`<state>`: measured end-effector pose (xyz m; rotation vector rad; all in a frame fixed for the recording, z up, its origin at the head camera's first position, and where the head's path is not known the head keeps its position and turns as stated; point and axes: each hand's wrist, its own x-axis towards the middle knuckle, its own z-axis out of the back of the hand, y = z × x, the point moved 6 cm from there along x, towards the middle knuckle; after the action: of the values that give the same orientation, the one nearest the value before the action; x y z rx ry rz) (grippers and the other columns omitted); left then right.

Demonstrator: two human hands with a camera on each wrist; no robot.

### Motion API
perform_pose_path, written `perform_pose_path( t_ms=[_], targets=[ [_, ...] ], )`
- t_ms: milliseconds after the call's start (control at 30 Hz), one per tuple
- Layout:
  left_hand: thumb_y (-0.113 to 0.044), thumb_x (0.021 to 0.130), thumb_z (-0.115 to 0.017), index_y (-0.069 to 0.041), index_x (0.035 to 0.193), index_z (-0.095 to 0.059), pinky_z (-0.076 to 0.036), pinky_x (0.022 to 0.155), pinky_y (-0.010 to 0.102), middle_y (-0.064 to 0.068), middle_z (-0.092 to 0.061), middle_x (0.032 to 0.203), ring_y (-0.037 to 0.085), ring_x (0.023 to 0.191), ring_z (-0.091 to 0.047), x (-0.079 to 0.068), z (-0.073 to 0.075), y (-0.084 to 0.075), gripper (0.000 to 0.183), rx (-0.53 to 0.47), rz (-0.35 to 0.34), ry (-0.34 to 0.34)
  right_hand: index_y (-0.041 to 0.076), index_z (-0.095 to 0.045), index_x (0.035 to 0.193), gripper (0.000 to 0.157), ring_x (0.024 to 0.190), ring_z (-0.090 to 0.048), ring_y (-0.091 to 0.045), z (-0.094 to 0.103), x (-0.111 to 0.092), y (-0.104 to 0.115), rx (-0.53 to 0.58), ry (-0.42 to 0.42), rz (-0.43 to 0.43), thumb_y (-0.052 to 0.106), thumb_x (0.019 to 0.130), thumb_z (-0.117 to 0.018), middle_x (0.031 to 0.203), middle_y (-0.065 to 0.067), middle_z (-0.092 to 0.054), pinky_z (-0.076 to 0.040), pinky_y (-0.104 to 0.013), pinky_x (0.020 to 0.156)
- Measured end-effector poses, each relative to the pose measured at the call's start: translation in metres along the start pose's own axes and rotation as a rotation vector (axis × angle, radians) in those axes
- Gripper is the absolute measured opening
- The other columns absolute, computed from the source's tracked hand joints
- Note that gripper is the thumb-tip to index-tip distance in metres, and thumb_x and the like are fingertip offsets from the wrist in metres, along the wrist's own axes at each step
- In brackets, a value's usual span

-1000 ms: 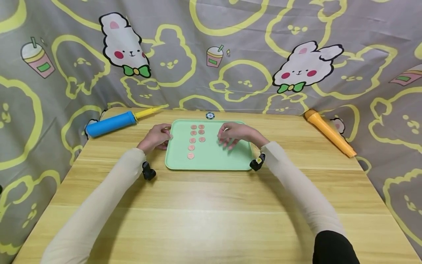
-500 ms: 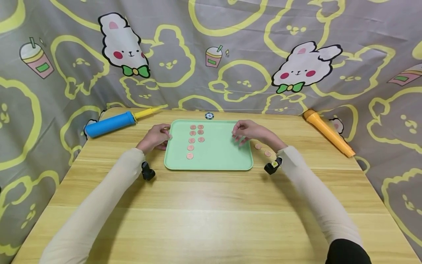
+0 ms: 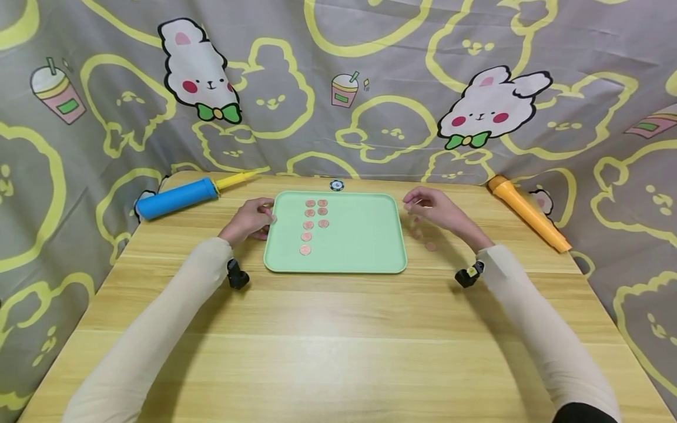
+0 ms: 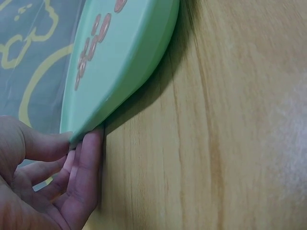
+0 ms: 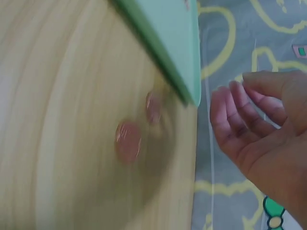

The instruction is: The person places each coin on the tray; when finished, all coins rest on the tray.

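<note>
A light green tray point(image 3: 365, 238) lies on the wooden table, with several copper-coloured coins point(image 3: 308, 225) in two uneven columns on its left half. My left hand point(image 3: 248, 222) pinches the tray's left edge, thumb on top and fingers beneath, as the left wrist view point(image 4: 62, 167) confirms. Right of the tray, my right hand point(image 3: 436, 208) hovers above the table, its fingers loosely bent and nothing seen between them. Below it on the wood lie two more coins, one nearer coin point(image 5: 128, 142) and one farther coin point(image 5: 153, 107), slightly blurred in the right wrist view.
A blue hand pump point(image 3: 177, 198) with a yellow end lies at the back left. Behind the tray sits a small dark-rimmed poker chip point(image 3: 337, 185). An orange microphone-shaped thing point(image 3: 529, 212) lies at the right. A patterned curtain point(image 3: 391, 76) hangs along the table's back and sides.
My right hand has moved right, from above the tray to beyond its right edge, uncovering the tray's right half. My left hand, the tray and its coins have stayed put.
</note>
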<state>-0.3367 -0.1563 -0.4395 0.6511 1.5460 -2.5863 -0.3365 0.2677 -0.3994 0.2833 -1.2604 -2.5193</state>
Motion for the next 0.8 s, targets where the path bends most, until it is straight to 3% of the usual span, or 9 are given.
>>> perform_pose_path(
  t_ms=[267,567,800],
  targets=[
    [-0.009,0.108,-0.053,-0.008,0.165,-0.030,-0.060,0.070,0.031,0.019,-0.050,0.129,0.024,0.089,-0.060,0.000,-0.001,-0.001,0.062,0.000,-0.008,0.003,-0.011,-0.060,0.132,0.034,0.106,-0.064,-0.032,0.014,-0.017,-0.018,-0.021,-0.010,0.032,0.012,0.106,-0.063,0.123,-0.026,-0.064,-0.061,-0.032,0.085],
    [-0.009,0.108,-0.053,-0.008,0.165,-0.030,-0.061,0.071,0.032,0.018,-0.051,0.127,0.024,0.090,-0.061,0.001,-0.001,0.000,0.062,0.005,-0.002,0.003,-0.013,-0.056,0.137,0.036,0.100,-0.067,-0.023,0.027,-0.028,-0.044,0.044,-0.032,-0.054,0.004,0.105,-0.060,0.127,-0.033,-0.061,-0.063,-0.030,0.081],
    [-0.009,0.108,-0.053,-0.007,0.165,-0.030,-0.061,0.071,0.032,0.018,-0.051,0.127,0.024,0.090,-0.061,0.000,0.000,0.001,0.062,-0.006,-0.006,0.004,-0.006,-0.059,0.136,0.039,0.098,-0.063,-0.017,0.010,-0.029,-0.060,0.044,0.047,-0.091,0.015,0.104,-0.068,0.122,-0.025,-0.063,-0.057,-0.023,0.081]
  ],
)
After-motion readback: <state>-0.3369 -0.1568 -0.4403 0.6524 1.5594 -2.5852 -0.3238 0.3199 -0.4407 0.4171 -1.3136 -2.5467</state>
